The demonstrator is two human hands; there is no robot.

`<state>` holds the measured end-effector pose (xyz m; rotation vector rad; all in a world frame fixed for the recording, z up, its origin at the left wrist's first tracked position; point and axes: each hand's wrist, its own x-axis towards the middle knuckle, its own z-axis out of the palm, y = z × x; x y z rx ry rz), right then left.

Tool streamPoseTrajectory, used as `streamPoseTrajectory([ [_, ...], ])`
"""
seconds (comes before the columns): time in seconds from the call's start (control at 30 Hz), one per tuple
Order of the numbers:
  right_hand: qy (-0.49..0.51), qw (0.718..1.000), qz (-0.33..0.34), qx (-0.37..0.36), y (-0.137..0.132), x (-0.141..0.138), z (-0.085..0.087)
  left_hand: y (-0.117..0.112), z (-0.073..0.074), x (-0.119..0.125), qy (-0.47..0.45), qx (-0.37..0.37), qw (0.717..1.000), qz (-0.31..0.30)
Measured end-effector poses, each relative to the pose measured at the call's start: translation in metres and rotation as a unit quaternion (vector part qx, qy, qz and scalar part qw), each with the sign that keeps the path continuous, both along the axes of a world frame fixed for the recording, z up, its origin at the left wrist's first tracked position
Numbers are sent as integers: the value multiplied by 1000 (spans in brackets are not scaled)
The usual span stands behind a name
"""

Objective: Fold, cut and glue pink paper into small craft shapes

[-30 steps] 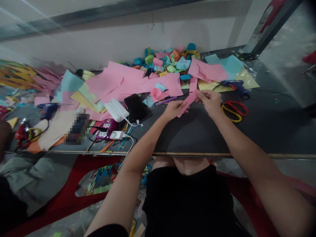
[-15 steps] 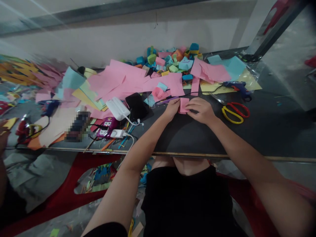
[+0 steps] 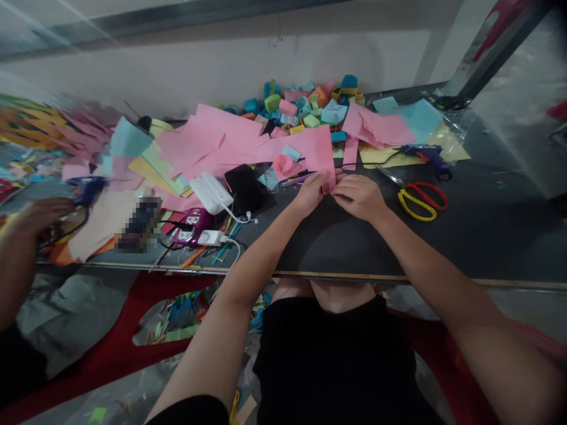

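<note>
Fingertips of the left hand (image 3: pixel 311 193) and the right hand (image 3: pixel 362 199) pinch a small folded piece of pink paper (image 3: pixel 329 182) and press it onto the dark matte table (image 3: pixel 354 248), about midway between its near and far edges. Just beyond it lie a thin purple pen (image 3: pixel 297 179) and loose flat sheets of pink paper (image 3: pixel 221 144). Small folded paper blocks in many colours (image 3: pixel 310 106) heap at the far edge. Red-and-yellow plastic-handled scissors (image 3: pixel 420 200) lie near the right hand, with a blue glue gun (image 3: pixel 427 156) behind them. Toward the left edge, another person's hand (image 3: pixel 39 215) hovers over scattered paper.
</note>
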<state>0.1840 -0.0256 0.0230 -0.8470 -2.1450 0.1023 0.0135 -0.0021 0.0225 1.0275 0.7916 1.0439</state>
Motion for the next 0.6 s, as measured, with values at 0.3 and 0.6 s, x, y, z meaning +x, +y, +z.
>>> streamPoseTrajectory([
  [0.3, 343, 907, -52, -239, 18, 4, -10, -3, -9, -2, 71, 35, 993, -83],
  [0.6, 113, 990, -45, -72, 5, 9, 1, 4, -19, 0, 82, 29, 993, -74],
])
